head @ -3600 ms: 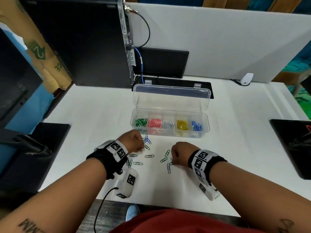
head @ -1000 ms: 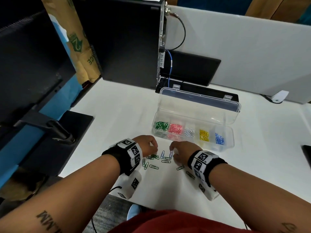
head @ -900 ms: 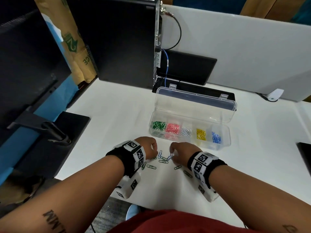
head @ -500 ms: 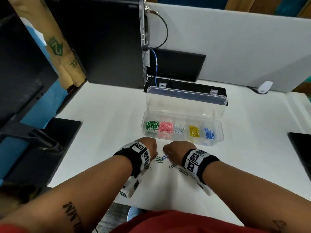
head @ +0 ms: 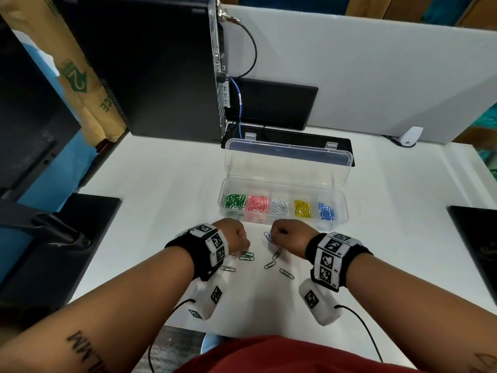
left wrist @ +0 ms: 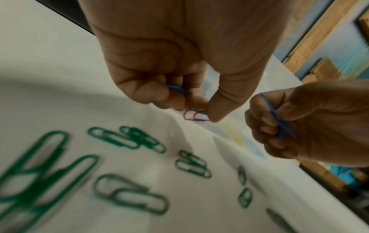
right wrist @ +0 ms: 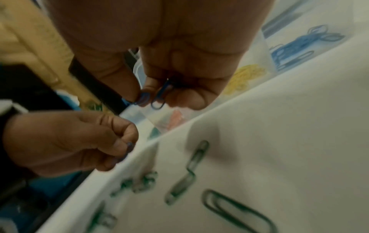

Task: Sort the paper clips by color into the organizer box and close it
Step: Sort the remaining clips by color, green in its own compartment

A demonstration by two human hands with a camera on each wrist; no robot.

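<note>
1. Left hand [left wrist: 179, 66]: fingers curled, thumb and fingertips pinching blue clips [left wrist: 196, 115]; another blue clip shows deeper in the curled fingers.
2. Right hand [head: 289, 236]: also curled, its grip pinching blue clips [right wrist: 159, 96] that hang below the fingertips.
3. Both hands hover just above the white tabletop [head: 161, 184], near each other, close to the front wall of the organizer box [head: 341, 211].
4. Box: lid [head: 289, 168] stands open behind it. Compartments, left to right: green, pink, white, yellow, blue [head: 326, 211].
5. Loose green clips [head: 247, 256] lie scattered on the tabletop between and beneath the wrists; no loose blue clip visible.
6. Key relation: the blue compartment lies ahead and to the right of both hands, at the box's far right end. The right hand is nearer; the left would have to cross over.
7. Judgement: blue sorting is nearly finished; green clips remain, then the lid closing.
</note>
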